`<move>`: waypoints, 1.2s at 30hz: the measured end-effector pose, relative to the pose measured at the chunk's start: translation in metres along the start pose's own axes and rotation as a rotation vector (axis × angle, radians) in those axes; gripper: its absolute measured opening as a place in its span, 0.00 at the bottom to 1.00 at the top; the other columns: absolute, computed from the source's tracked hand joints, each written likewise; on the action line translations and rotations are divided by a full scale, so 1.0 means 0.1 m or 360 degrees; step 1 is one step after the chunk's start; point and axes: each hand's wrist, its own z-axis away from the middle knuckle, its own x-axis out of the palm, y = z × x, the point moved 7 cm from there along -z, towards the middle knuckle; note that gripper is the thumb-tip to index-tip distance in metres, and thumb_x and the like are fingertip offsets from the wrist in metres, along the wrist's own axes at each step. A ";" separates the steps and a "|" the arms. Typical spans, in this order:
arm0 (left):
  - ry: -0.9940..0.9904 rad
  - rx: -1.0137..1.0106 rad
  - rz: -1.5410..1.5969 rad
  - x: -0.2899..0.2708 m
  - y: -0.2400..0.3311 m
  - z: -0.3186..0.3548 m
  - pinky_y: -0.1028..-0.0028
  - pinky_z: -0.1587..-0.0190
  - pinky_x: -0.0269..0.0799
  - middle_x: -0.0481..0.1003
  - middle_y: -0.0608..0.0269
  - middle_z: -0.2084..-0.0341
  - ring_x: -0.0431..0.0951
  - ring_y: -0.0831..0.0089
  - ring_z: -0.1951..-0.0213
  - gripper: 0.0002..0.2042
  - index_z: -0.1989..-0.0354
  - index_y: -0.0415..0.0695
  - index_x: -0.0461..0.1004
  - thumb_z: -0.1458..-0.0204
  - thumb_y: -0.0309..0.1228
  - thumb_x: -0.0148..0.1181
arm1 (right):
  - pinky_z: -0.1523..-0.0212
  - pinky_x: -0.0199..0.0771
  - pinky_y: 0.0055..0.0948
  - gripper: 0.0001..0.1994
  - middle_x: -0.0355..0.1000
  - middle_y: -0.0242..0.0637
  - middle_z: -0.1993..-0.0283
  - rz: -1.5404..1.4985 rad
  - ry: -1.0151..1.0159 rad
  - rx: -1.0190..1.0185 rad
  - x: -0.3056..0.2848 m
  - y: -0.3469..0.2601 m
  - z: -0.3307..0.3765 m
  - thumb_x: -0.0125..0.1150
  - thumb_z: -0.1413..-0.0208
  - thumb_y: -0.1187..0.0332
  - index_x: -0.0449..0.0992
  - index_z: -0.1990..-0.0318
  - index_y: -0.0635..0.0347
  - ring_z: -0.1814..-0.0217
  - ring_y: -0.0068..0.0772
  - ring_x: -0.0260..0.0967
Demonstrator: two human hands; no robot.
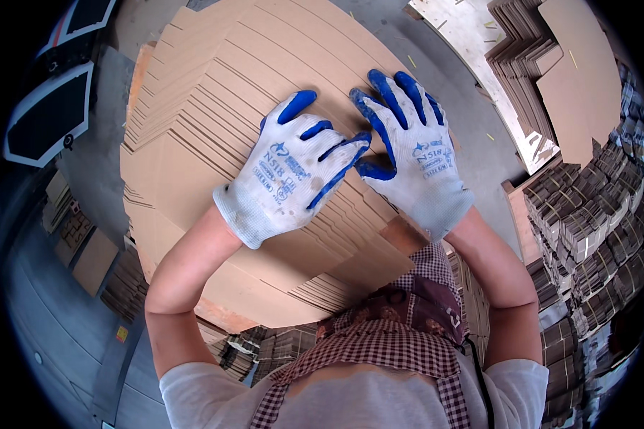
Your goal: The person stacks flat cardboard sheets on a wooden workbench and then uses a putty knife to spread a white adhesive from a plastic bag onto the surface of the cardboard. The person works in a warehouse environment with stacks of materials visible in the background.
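Observation:
A large pile of flat brown cardboard sheets [265, 43], cut with slits and fanned in overlapping steps, lies before me. I wear white knit gloves with blue-coated fingers and palms. My left hand [286, 168] rests palm down over the middle of the pile, its fingers apart and slightly bent, with no sheet visibly gripped. Close by on its right, my right hand [415, 139] lies on the pile's right side. Its fingers are spread and stretched away from me, the thumb pointing toward the left hand's fingertips. Both palms are hidden.
Strapped bundles of cardboard [587, 207] are stacked high at the right. Another stepped stack of sheets [522, 64] stands at the far right. Dark panels with white frames [50, 118] are at the left, above loose cardboard pieces [95, 261]. My checked apron [379, 343] touches the near edge.

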 end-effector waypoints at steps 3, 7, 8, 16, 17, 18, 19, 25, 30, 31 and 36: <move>-0.0023 -0.0012 0.0008 0.03 -0.01 -0.05 0.47 0.31 0.58 0.79 0.59 0.62 0.78 0.61 0.57 0.19 0.49 0.43 0.79 0.52 0.30 0.64 | 0.24 0.48 0.50 0.36 0.56 0.39 0.25 0.0010 -0.0006 0.0004 0.01 0.01 0.01 0.72 0.54 0.59 0.69 0.34 0.49 0.22 0.49 0.48; -0.0133 -0.0014 0.0003 0.03 -0.03 -0.12 0.49 0.33 0.60 0.79 0.58 0.63 0.78 0.60 0.58 0.17 0.52 0.42 0.79 0.51 0.30 0.63 | 0.24 0.48 0.50 0.37 0.56 0.39 0.24 -0.0005 -0.0028 0.0015 0.02 0.02 0.02 0.72 0.54 0.57 0.68 0.33 0.49 0.21 0.49 0.48; -0.0177 -0.0017 0.0001 0.04 -0.03 -0.14 0.50 0.34 0.61 0.79 0.58 0.64 0.77 0.60 0.58 0.16 0.52 0.42 0.79 0.51 0.30 0.63 | 0.24 0.48 0.51 0.37 0.55 0.39 0.24 -0.0002 -0.0024 0.0008 0.02 0.02 0.02 0.72 0.54 0.57 0.68 0.33 0.49 0.21 0.49 0.48; -0.0188 0.0057 -0.0229 0.16 0.07 -0.05 0.62 0.54 0.69 0.74 0.65 0.67 0.76 0.66 0.61 0.12 0.59 0.52 0.77 0.54 0.30 0.60 | 0.24 0.48 0.51 0.36 0.56 0.40 0.24 0.0037 -0.0003 -0.0018 0.03 0.02 0.03 0.72 0.52 0.55 0.68 0.33 0.49 0.22 0.50 0.48; -0.0189 0.0032 -0.0212 0.15 0.08 -0.05 0.62 0.53 0.69 0.75 0.65 0.66 0.76 0.66 0.60 0.13 0.58 0.51 0.78 0.55 0.29 0.61 | 0.25 0.48 0.51 0.36 0.56 0.40 0.24 0.0039 -0.0005 -0.0020 0.02 0.02 0.03 0.72 0.52 0.54 0.68 0.33 0.49 0.22 0.50 0.48; -0.0189 0.0007 -0.0195 0.14 0.08 -0.05 0.61 0.53 0.69 0.75 0.66 0.64 0.75 0.65 0.59 0.14 0.58 0.50 0.78 0.56 0.29 0.61 | 0.25 0.48 0.51 0.36 0.56 0.40 0.24 0.0041 -0.0007 -0.0022 0.02 0.01 0.03 0.71 0.52 0.54 0.68 0.33 0.49 0.22 0.50 0.48; -0.0189 -0.0019 -0.0177 0.12 0.08 -0.05 0.61 0.52 0.68 0.75 0.67 0.63 0.75 0.64 0.58 0.15 0.57 0.49 0.79 0.57 0.28 0.62 | 0.25 0.48 0.51 0.36 0.56 0.40 0.24 0.0044 -0.0010 -0.0025 0.02 0.01 0.03 0.71 0.52 0.54 0.68 0.33 0.49 0.22 0.50 0.48; -0.0341 0.0036 -0.0125 -0.02 0.14 -0.04 0.64 0.58 0.64 0.74 0.69 0.67 0.74 0.67 0.62 0.17 0.52 0.51 0.77 0.54 0.28 0.62 | 0.24 0.47 0.52 0.37 0.55 0.40 0.24 0.0073 0.0006 -0.0067 0.05 0.02 0.02 0.71 0.53 0.53 0.67 0.33 0.49 0.21 0.51 0.47; -0.0201 -0.0004 -0.0231 0.28 0.04 0.02 0.63 0.55 0.67 0.74 0.70 0.67 0.75 0.68 0.61 0.14 0.55 0.53 0.77 0.52 0.30 0.61 | 0.24 0.47 0.52 0.38 0.56 0.41 0.24 0.0093 0.0003 -0.0069 0.05 0.00 0.03 0.71 0.53 0.52 0.67 0.32 0.48 0.21 0.52 0.47; -0.0219 -0.0005 -0.0275 0.30 0.04 0.01 0.63 0.55 0.67 0.74 0.70 0.67 0.75 0.68 0.61 0.13 0.56 0.54 0.77 0.52 0.30 0.61 | 0.24 0.47 0.52 0.38 0.56 0.40 0.24 0.0120 0.0005 -0.0068 0.04 0.01 0.01 0.71 0.53 0.52 0.67 0.32 0.48 0.22 0.52 0.47; -0.0202 0.0027 -0.0372 0.29 0.12 0.09 0.65 0.56 0.69 0.73 0.72 0.67 0.75 0.71 0.61 0.10 0.59 0.57 0.76 0.51 0.32 0.61 | 0.25 0.48 0.52 0.38 0.55 0.40 0.24 0.0097 -0.0005 -0.0075 0.03 0.01 0.03 0.69 0.51 0.52 0.66 0.31 0.48 0.22 0.53 0.48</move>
